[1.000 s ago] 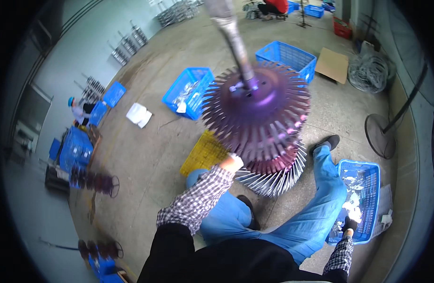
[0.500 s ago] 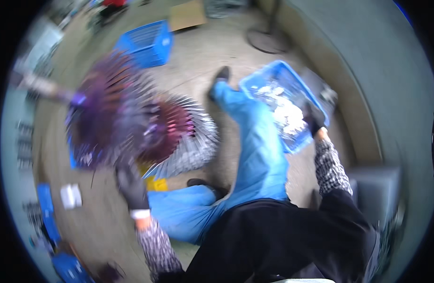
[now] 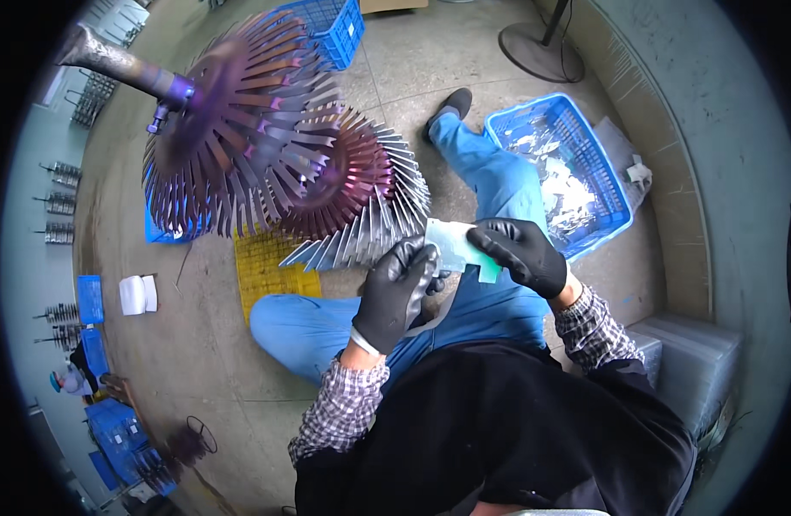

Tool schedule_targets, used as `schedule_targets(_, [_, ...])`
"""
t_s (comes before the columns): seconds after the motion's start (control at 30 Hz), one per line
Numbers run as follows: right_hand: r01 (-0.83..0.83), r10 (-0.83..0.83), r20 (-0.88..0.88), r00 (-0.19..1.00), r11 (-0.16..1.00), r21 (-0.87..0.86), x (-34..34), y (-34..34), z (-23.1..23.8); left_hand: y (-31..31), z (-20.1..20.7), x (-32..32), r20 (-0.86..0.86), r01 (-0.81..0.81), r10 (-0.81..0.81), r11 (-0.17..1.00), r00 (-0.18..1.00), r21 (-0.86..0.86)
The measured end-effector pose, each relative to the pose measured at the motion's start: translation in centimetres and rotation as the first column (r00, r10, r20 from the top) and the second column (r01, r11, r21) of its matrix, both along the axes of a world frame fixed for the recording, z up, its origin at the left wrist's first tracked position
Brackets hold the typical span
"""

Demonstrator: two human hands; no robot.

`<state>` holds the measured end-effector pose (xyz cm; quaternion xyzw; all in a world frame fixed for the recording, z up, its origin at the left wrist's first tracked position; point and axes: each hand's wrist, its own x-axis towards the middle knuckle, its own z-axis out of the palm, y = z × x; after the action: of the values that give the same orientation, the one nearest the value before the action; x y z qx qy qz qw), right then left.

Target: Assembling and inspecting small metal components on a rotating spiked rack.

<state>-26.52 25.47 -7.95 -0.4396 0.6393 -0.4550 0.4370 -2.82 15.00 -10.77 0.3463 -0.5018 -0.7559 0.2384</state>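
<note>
Before my lap, both black-gloved hands meet at a thin, flat plate (image 3: 454,244) with a notched edge, pale and greenish. My right hand (image 3: 526,258) pinches its right part between thumb and fingers. My left hand (image 3: 399,291) is closed at its left edge, some fingers hidden behind. A pale curved strip (image 3: 440,316) hangs below the left hand; I cannot tell what it is. Left of my hands stands a round rack (image 3: 232,129) with tiers of forked metal prongs on a purplish shaft. Silvery plates (image 3: 361,236) sit fanned around its lower tier.
A blue plastic basket (image 3: 617,185) of shiny flat pieces stands beyond my right knee. Yellow (image 3: 256,273) and blue (image 3: 337,33) crates lie around the rack. Near the wall are a round stand base (image 3: 542,53) and clear plastic-wrapped boxes (image 3: 692,361). More blue crates (image 3: 116,434) line the left.
My left hand has come away from the rack, and my right hand has come out of the blue basket. They are now together at the plate. The view has shifted.
</note>
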Motion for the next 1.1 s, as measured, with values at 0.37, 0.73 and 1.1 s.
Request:
schedule_targets(0.37, [-0.176, -0.094, -0.879, 0.468, 0.965, -0.196, 3.5, -1.1, -2.6, 3.0, -0.8, -4.4, 0.198, -0.125, 0.175, 0.962, 0.964, -0.244])
schedule_targets(0.73, [0.156, -0.192, -0.274, 0.942, 0.977, -0.148, 3.3, -2.3, -5.4, 1.0, 0.0, -4.1, 0.32, 0.162, 0.177, 0.585, 0.931, -0.795])
schedule_targets(1.1, [0.204, -0.205, -0.063, 0.977, 0.979, -0.023, 4.5, -9.8, -10.1, -8.2, 2.4, 2.5, 0.297, 0.168, 0.451, 0.304, 0.842, -0.938])
